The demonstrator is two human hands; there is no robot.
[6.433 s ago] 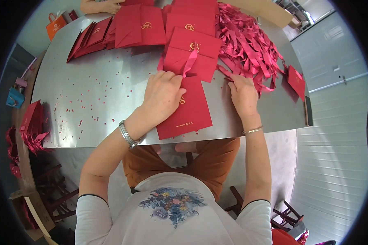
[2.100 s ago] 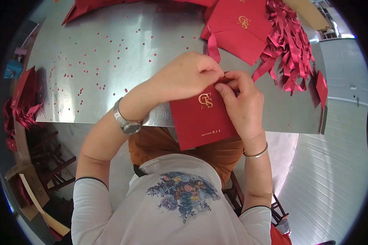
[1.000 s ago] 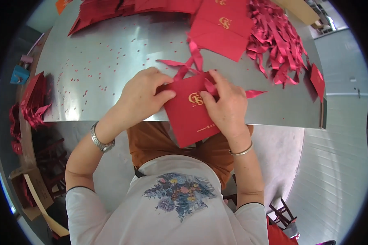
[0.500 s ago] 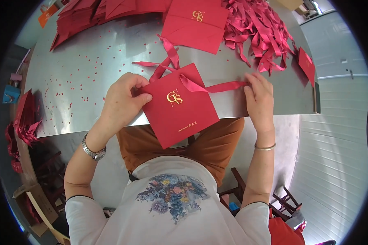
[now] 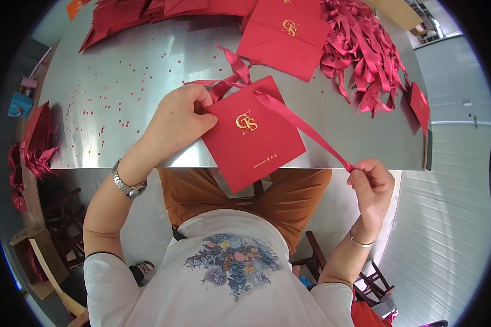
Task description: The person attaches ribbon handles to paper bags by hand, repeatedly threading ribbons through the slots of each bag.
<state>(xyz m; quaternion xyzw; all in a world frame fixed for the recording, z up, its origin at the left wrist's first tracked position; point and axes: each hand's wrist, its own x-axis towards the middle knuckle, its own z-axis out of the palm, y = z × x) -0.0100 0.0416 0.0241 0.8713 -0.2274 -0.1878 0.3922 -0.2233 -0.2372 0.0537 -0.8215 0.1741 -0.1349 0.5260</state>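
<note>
A red paper gift bag [image 5: 267, 144] with a gold emblem lies flat at the table's near edge, its lower part jutting over my lap. My left hand [image 5: 186, 117] pinches its upper left side, thumb on the front face. A red ribbon [image 5: 305, 126] comes through the front near the bag's top edge. Its end is pinched between the thumb and fingers of my right hand [image 5: 370, 185], to the right beyond the table edge, and the ribbon runs taut and slanting down to it. More ribbon [image 5: 237, 68] lies loosely behind the bag's top.
On the metal table [image 5: 163, 131] small red paper dots lie scattered at left. Flat red bags [image 5: 289, 46] and a stack of bags [image 5: 120, 22] lie along the far side. A heap of red ribbons [image 5: 363, 60] is at far right. More bags [image 5: 37, 131] stand at the left edge.
My right hand has moved right and toward me, drawing the ribbon from slack to straight. My left hand keeps hold of the bag. The whole view has shifted slightly.
</note>
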